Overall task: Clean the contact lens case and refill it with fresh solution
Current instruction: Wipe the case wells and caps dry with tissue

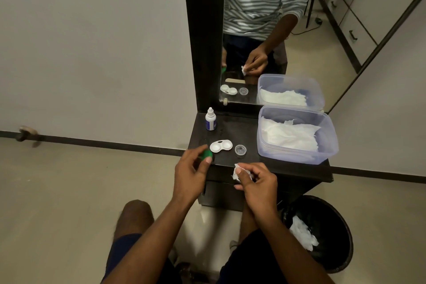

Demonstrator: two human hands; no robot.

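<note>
On the dark desk (pixel 272 168) below the mirror (pixel 265 30), the white contact lens case (pixel 220 146) lies open, its 2 wells facing up, just beside a small clear cap (pixel 240 150) on its right and well in front of the solution bottle (pixel 210 120). Neither hand touches the case. The left hand (pixel 191 173) has its grip curled round a green cap (pixel 205 154), thumb and fingers pinching its rim at the desk's near-left corner. The right hand (pixel 258 184) pinches a small wad of white tissue (pixel 237 172) between thumb and forefinger, held just off the desk's front edge.

By its look the case is thin moulded plastic: very light, stiff, and likely to skate on the smooth desk if pushed from 1 side. The narrow bridge between the 2 wells, or the outer rim of 1 well, seems the best place to take hold, leaving the insides free for wiping. The green cap is small and smooth, probably slippery if wet; whether its inside is damp cannot be told from here. The tissue is soft and will tear if soaked. The bottle looks squeezable, best held round its body.

More tissue sits in the clear plastic tub (pixel 327 145) at the right, and used pieces lie in the black bin (pixel 345 258) on the floor.
</note>
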